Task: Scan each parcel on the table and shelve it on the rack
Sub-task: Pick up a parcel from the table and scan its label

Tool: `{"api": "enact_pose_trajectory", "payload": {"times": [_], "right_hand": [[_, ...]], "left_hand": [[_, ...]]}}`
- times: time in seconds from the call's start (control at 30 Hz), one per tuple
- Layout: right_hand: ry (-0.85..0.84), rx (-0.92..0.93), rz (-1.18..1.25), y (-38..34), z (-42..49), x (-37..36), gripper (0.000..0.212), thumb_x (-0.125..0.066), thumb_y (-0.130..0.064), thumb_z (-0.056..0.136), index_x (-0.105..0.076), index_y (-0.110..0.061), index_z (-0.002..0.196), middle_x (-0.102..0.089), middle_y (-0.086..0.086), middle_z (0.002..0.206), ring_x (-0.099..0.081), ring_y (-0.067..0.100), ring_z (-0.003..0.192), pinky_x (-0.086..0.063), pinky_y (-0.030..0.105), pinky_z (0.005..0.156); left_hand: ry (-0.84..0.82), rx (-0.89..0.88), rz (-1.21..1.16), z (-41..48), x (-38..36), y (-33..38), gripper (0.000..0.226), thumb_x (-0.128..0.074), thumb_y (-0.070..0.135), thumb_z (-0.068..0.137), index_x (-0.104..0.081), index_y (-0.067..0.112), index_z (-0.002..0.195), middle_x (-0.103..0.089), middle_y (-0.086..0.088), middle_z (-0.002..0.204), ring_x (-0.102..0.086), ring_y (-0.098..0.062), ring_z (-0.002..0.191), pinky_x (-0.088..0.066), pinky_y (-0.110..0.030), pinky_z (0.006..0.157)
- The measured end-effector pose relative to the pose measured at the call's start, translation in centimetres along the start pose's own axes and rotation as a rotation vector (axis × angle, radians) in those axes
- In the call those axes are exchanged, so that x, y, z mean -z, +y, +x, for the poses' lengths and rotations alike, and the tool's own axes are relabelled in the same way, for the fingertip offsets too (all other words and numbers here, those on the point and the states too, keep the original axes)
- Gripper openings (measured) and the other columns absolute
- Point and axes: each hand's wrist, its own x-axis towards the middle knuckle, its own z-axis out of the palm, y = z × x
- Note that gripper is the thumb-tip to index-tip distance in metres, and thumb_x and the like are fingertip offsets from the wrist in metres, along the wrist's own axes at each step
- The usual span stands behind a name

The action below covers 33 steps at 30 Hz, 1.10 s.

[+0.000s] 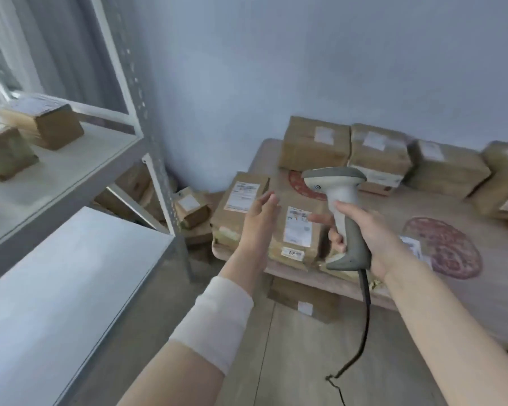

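Currently my right hand (373, 230) is wrapped shut around the scanner (339, 215) grip, head aimed left. My left hand (260, 218) is spread open and empty, just above the nearest parcel (296, 232) at the table (467, 276) corner. Its long axis runs away from me. Left hand is nearer. Rack (71, 171) stands left.

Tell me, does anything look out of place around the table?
Yes. Parcels lie on the floor: a tumbled heap between rack and table, one box under the table edge. They belong on neither.
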Motion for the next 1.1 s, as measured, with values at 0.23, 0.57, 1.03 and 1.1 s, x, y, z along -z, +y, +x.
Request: {"api": "enact_pose_trajectory", "payload": {"times": [0.23,0.57,1.03,1.1], "right_hand": [[0.081,0.030,0.048,0.0,-1.9,19.4,0.031,-0.055,-0.029,0.091,-0.055,-0.005,0.111,-0.075,0.011,0.079,-0.043,0.011,0.038,-0.037,0.018,0.036],[0.303,-0.106,0.132,2.5,-2.4,33.5,0.012,-0.054,-0.022,0.092,-0.055,-0.013,0.101,-0.074,0.015,0.095,-0.042,0.012,0.039,-0.036,0.020,0.036],[0.351,-0.310,0.092,9.7,2.3,37.6,0.015,-0.056,-0.020,0.092,-0.057,-0.012,0.105,-0.075,0.008,0.095,-0.044,0.011,0.036,-0.039,0.021,0.037],[0.344,-0.326,0.070,10.3,3.0,38.9,0.014,-0.057,-0.020,0.091,-0.058,-0.012,0.102,-0.074,0.005,0.097,-0.045,0.011,0.038,-0.039,0.021,0.039]], "left_hand": [[-0.193,0.047,0.180,1.0,-18.3,-7.5,0.040,-0.046,0.035,0.096,-0.042,0.023,0.134,-0.050,-0.003,0.135,-0.047,-0.017,0.124,-0.035,-0.034,0.106],[-0.154,0.157,0.528,2.7,-27.0,-16.9,0.048,-0.047,0.033,0.095,-0.034,0.020,0.140,-0.036,-0.003,0.147,-0.037,-0.018,0.132,-0.033,-0.032,0.101],[0.073,0.270,1.060,4.5,-28.6,-23.2,0.063,-0.050,0.038,0.093,-0.025,0.010,0.144,-0.021,-0.017,0.148,-0.030,-0.034,0.133,-0.026,-0.042,0.110],[0.110,0.263,1.109,4.3,-29.5,-24.2,0.065,-0.051,0.038,0.092,-0.024,0.011,0.144,-0.028,-0.016,0.146,-0.028,-0.035,0.133,-0.023,-0.041,0.108]]}}
